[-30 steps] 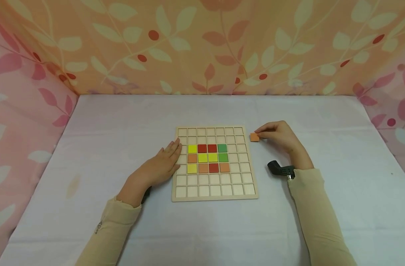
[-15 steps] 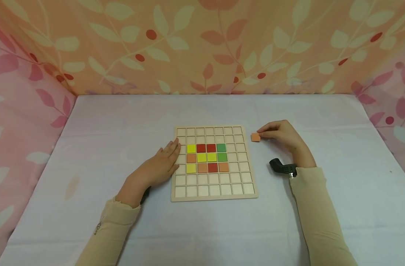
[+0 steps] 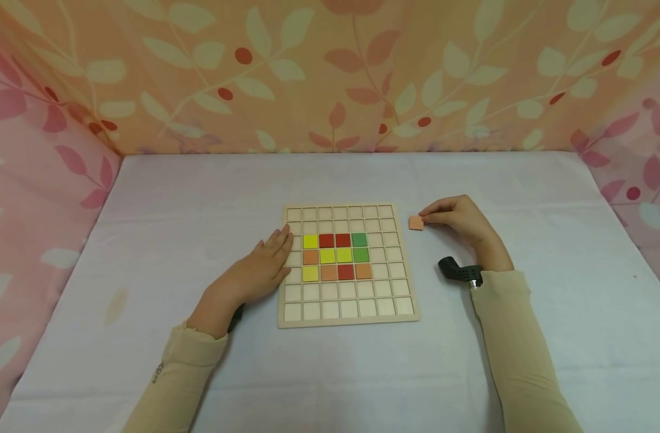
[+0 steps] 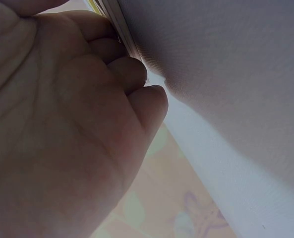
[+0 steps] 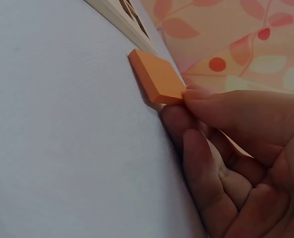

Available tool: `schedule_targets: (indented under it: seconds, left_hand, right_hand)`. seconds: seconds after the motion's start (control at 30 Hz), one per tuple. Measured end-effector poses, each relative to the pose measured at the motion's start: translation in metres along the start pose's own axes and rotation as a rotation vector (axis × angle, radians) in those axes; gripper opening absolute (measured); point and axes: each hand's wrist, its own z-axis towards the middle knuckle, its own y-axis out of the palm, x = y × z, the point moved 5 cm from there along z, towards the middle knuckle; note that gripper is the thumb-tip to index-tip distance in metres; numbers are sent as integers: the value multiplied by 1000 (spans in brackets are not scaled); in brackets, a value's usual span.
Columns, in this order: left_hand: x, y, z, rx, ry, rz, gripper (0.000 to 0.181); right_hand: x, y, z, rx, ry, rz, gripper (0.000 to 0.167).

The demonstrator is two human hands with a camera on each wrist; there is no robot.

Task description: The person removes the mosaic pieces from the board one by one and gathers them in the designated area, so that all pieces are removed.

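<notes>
A square wooden grid board (image 3: 348, 323) lies flat on the white table, with yellow, red, green and orange tiles in three rows of its cells. The left hand (image 3: 256, 273) rests along the board's left edge, fingers extended; in the left wrist view the fingers of this hand (image 4: 87, 99) touch the board's side. Right of the board's upper right corner, the right hand (image 3: 467, 225) pinches an orange tile (image 3: 416, 222). Close up in the right wrist view, thumb and fingertip of the right hand (image 5: 236, 148) grip one corner of the orange tile (image 5: 159, 77), just above the cloth.
A white cloth (image 3: 200, 192) covers the table. Behind it hangs an orange leaf-patterned curtain (image 3: 308, 78), with pink patterned cloth at both sides. A black wrist device (image 3: 458, 270) sticks out from the right wrist, left of the sleeve.
Since a second ago the right hand has shifted very slightly right with the orange tile still pinched. The left hand holds its place on the board's edge.
</notes>
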Motion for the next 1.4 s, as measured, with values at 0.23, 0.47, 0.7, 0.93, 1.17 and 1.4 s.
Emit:
schedule_targets:
  seconds: [0.23, 0.47, 0.7, 0.93, 1.17, 1.4]
  left_hand:
    - [-1, 1, 1, 3, -5, -1, 63]
    - [-1, 2, 1, 2, -4, -8, 63]
    - [0, 2, 1, -4, -4, -7, 63]
    - [0, 1, 0, -6, -8, -8, 64]
    - [1, 0, -1, -5, -4, -17, 63]
    - [1, 0, -2, 1, 1, -11, 63]
  right_hand:
    - [0, 0, 0, 17, 19, -10, 28]
    - [0, -1, -1, 7, 5, 6, 24]
    - [0, -1, -2, 22, 11, -8, 22]
    - [-3, 0, -2, 56, 1, -64, 21]
    - [-6, -1, -2, 68, 17, -84, 23]
    - [-6, 0, -3, 69, 23, -80, 25]
